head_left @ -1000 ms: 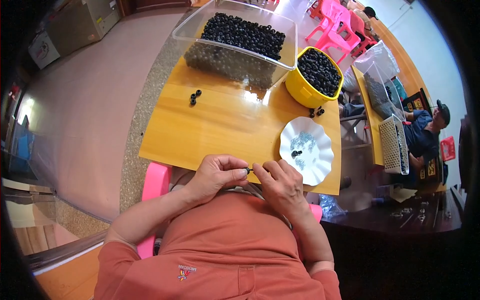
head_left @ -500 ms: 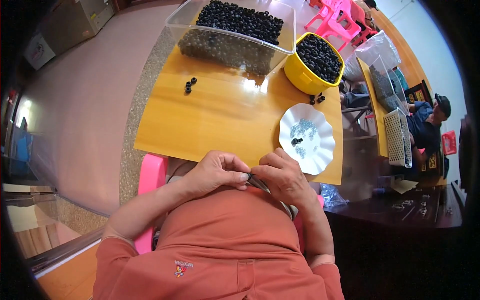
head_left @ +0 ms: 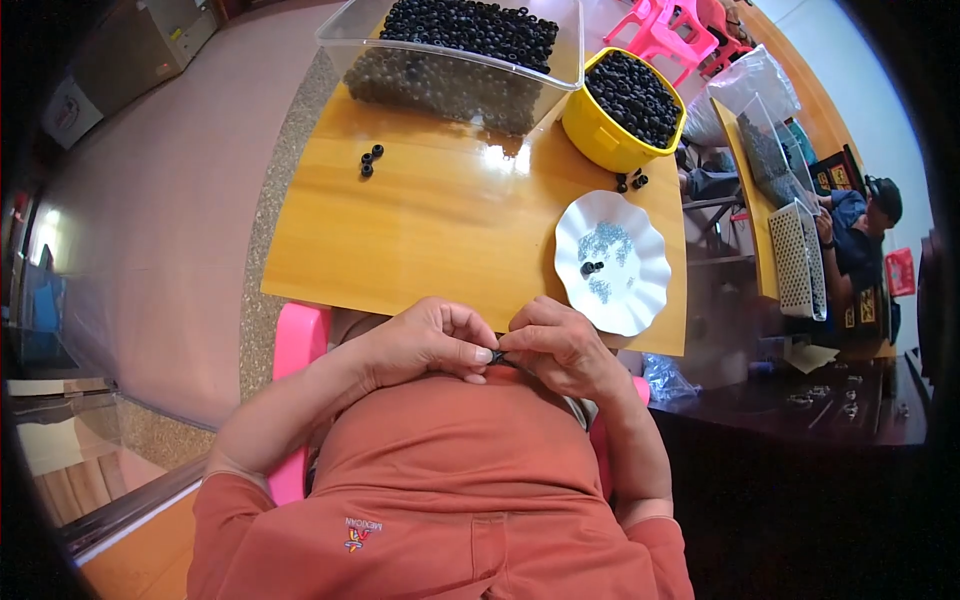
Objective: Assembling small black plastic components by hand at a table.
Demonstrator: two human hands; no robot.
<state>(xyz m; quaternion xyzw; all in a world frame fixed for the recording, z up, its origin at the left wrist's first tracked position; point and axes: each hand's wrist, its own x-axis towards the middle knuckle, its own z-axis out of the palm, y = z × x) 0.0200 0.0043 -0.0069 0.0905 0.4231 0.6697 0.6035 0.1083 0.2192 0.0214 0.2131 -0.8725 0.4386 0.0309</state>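
Close to my shirt front, my left hand is closed in a pinch round a small black ring-like piece. My right hand meets it there with thumb and fingers pressed together at the same piece; anything small between those fingertips is hidden. Just beyond the right hand, a white plate with a wavy rim stands on the table. It carries small bluish, shiny bits too small to name, and a few black pieces.
On the wooden table, a clear plastic bin and a yellow tub hold many black pieces. Loose ones lie at left and beside the tub. Another person sits at a side table with a white basket.
Both hands stay together at the black piece, with the right fingers shifted slightly. The table and its contents sit a little higher and further left in view.
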